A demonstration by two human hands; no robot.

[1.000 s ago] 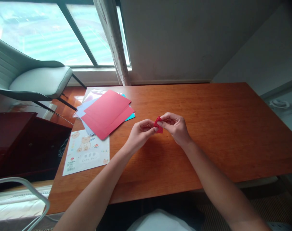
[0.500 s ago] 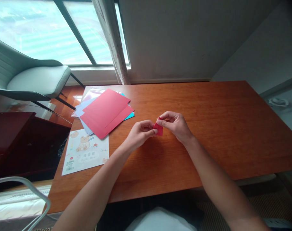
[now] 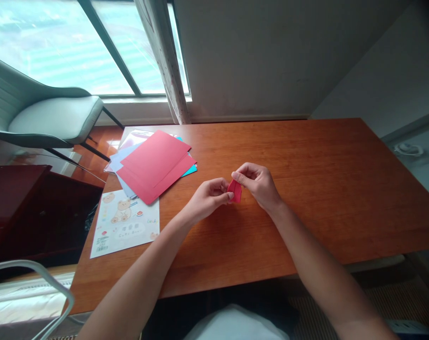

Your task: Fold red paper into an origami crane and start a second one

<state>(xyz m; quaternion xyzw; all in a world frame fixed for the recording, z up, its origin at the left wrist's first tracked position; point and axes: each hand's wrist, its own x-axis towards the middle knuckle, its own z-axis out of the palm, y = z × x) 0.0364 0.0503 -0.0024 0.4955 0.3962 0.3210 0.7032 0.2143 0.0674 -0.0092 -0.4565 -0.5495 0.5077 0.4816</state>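
Folded red paper (image 3: 237,191) is pinched by left grip (image 3: 211,194) and right grip (image 3: 258,184), forearms (image 3: 157,250) angled inward.

The only writing I can pick out from here is on the pale bear-printed sheet (image 3: 143,240) at the left of the worktop (image 3: 316,189), where a spaced line of Latin letters (image 3: 130,234) looks like "Cute Bear", though the blur keeps me from being sure of its ending. Just above it sits a short row of larger Chinese characters (image 3: 130,227), too soft to read, and near the right edge a small colored word (image 3: 152,221) seems to begin with "Lu". A barcode (image 3: 102,248) fills the lower left corner, its digits illegible.
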